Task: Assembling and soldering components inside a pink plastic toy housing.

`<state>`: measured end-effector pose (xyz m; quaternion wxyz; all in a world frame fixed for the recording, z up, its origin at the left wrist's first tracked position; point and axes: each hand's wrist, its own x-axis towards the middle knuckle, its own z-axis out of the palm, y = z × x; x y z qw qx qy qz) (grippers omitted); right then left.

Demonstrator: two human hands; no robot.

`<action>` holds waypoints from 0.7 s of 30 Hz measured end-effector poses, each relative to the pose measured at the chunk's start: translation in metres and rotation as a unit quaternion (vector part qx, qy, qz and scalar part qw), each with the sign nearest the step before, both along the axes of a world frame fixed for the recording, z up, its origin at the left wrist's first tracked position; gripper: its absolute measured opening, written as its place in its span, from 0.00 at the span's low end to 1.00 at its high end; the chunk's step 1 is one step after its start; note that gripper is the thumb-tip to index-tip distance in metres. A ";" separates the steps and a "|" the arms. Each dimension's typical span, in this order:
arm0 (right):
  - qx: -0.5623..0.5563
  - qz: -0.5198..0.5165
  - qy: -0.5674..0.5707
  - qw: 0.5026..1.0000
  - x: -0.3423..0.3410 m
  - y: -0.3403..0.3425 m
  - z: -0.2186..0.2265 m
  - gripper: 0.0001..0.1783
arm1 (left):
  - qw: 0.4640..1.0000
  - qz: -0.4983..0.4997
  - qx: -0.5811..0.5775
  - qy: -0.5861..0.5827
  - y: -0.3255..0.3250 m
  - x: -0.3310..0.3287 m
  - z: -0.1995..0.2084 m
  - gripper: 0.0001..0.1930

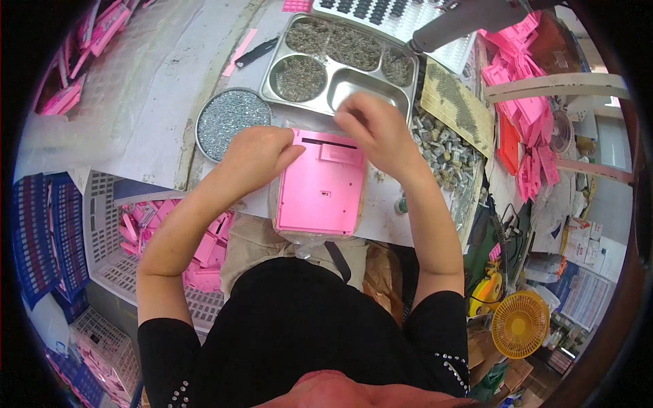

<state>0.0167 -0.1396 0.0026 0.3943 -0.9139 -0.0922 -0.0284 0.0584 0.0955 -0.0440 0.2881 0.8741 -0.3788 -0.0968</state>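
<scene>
A flat pink plastic panel (320,194) lies in front of me at the table's near edge, with a dark slot near its far end and a raised pink block (340,155) below the slot. My left hand (262,155) is over the panel's far left corner, fingers curled in and thumb pointing across the pink surface. What those fingers hold, if anything, is hidden. Above the far right corner, my right hand (375,129) is closed in a pinch, slightly blurred; its content cannot be made out. Beyond it lies a compartmented steel tray (333,103) holding small metal parts.
A round dish (232,122) of small silvery pieces stands left of the panel. Right of the tray are loose metal blocks (442,153) and a cardboard sheet (456,102). A dark tool arm (469,27) overhangs the tray. A crate (112,262) of pink parts stands lower left.
</scene>
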 end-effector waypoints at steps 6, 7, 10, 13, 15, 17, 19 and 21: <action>-0.082 -0.032 0.087 0.992 -0.041 -0.039 -0.017 0.12 | 0.999 0.009 0.022 0.045 0.000 0.003 0.000 0.20; -0.099 -0.020 0.077 0.992 -0.040 -0.041 -0.021 0.12 | 0.998 0.030 0.012 0.058 0.001 0.004 0.003 0.21; -0.166 0.008 0.076 0.983 -0.030 -0.034 -0.023 0.12 | 0.993 0.096 -0.016 0.062 0.018 0.008 0.005 0.21; -0.218 0.036 0.042 0.974 -0.022 -0.028 -0.027 0.11 | 0.990 0.139 -0.015 -0.009 0.045 0.016 0.001 0.18; -0.239 0.050 0.016 0.970 -0.020 -0.027 -0.028 0.10 | 0.987 0.146 0.031 -0.061 0.056 0.020 0.000 0.15; -0.268 0.067 0.003 0.961 -0.016 -0.029 -0.030 0.10 | 0.986 0.117 0.032 -0.113 0.062 0.021 -0.004 0.12; -0.273 0.083 -0.012 0.958 -0.014 -0.032 -0.031 0.10 | 0.987 0.096 0.033 -0.128 0.065 0.021 -0.007 0.11; -0.255 0.099 -0.028 0.961 -0.013 -0.035 -0.032 0.09 | 0.991 0.082 0.034 -0.102 0.065 0.023 -0.012 0.10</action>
